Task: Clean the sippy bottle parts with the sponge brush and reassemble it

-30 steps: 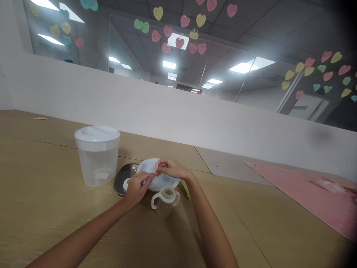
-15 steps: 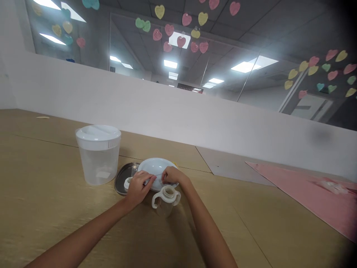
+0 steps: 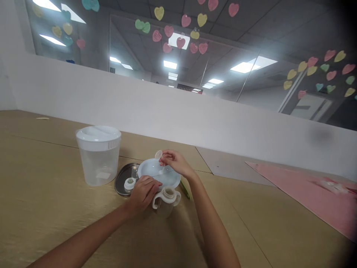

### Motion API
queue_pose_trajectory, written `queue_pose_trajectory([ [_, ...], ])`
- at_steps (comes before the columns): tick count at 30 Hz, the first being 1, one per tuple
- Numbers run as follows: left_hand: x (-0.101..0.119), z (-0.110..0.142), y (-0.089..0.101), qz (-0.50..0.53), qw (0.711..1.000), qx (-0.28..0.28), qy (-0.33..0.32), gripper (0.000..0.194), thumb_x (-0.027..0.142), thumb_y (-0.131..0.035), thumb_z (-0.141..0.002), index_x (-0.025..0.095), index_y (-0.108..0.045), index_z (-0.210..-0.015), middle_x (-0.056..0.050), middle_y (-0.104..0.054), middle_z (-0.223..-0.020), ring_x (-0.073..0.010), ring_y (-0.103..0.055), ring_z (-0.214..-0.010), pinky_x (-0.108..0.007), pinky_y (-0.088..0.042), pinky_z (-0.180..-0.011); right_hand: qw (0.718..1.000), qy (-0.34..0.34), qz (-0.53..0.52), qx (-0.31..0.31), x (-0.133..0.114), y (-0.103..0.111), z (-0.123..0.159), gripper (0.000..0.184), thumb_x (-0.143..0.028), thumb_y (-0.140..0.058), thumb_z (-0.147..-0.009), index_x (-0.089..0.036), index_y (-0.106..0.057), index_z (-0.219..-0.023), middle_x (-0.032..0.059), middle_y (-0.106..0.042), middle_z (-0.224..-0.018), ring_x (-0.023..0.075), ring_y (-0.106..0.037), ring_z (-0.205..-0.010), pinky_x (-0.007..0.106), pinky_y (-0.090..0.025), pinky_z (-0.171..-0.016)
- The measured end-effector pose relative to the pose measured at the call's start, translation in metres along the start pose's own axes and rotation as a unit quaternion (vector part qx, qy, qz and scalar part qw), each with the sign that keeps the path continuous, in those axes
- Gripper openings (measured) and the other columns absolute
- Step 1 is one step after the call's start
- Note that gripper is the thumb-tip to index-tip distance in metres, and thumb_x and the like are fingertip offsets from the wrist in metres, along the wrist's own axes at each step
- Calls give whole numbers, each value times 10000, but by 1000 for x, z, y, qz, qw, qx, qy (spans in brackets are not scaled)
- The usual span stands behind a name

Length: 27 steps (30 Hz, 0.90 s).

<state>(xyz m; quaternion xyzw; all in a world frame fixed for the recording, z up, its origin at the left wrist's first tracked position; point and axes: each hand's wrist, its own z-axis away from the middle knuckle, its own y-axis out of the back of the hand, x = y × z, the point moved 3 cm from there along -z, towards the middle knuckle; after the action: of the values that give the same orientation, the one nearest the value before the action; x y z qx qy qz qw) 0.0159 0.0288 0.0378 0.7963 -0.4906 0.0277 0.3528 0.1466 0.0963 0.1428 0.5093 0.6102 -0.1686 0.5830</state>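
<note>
Left hand [image 3: 145, 191], half-curled, grip unclear, was right of a tray [image 3: 120, 182] holding a white cap [image 3: 129, 183]. Near frame centre, over the bowl [image 3: 173, 179], the right hand [image 3: 175, 163] pinched a clear round piece [image 3: 158, 154] pointing upper left, long axis unclear.

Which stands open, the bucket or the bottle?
The two-handled bottle by the left hand: its mouth is bare, while the larger bucket has a white lid on.
</note>
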Motion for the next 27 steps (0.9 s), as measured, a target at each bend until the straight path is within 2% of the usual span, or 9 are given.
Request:
queue_pose_trajectory([
  [4,-1,0,0,0,1000,2,-2,373,288,-294,-952,202,-657,-963,-57,-686,-893,-178,-588,-849,-352,-419,-824,1000,29,-3,1,-40,8,19,194,-229,-580,-790,-150,-594,-967,35,-648,-820,116,-624,-721,247,-494,-687],
  [8,-3,1,-1,2,1000,-1,-1,355,279,-305,-951,205,-652,-960,-49,-687,-892,-176,-584,-847,-347,-414,-812,995,12,48,-87,-65,12,42,162,-232,-572,-800,-150,-613,-933,28,-658,-789,124,-629,-745,270,-494,-722],
  [13,-6,0,0,-2,1000,-5,4,364,285,-301,-951,206,-656,-944,-48,-684,-880,-178,-582,-842,-347,-415,-814,974,-22,89,-207,-65,11,52,144,-200,-528,-817,-154,-606,-928,12,-647,-750,112,-608,-709,248,-486,-665],
  [16,-7,0,3,-21,1000,12,7,363,281,-299,-949,205,-654,-938,-46,-683,-865,-179,-586,-829,-345,-416,-801,968,-33,106,-224,-61,9,50,126,-171,-510,-811,-158,-606,-892,4,-643,-745,100,-590,-673,239,-479,-647],
  [20,-13,-2,8,-49,996,63,46,357,295,-320,-941,205,-662,-883,-40,-685,-826,-184,-592,-814,-344,-405,-787,976,-23,108,-190,-63,11,49,119,-200,-515,-820,-162,-599,-895,4,-650,-732,107,-599,-675,243,-481,-647],
  [23,-22,-4,12,-14,985,129,118,384,338,-331,-931,195,-663,-800,-33,-677,-760,-179,-593,-773,-325,-411,-771,983,0,90,-163,-68,13,51,151,-232,-527,-826,-158,-596,-939,22,-663,-767,126,-623,-730,261,-487,-684],
  [27,-38,-2,19,104,924,269,249,460,433,-325,-905,166,-640,-704,-37,-636,-679,-169,-589,-712,-280,-433,-707,983,-9,74,-167,-65,12,49,145,-225,-538,-816,-156,-589,-933,29,-661,-769,129,-623,-733,258,-489,-682],
])
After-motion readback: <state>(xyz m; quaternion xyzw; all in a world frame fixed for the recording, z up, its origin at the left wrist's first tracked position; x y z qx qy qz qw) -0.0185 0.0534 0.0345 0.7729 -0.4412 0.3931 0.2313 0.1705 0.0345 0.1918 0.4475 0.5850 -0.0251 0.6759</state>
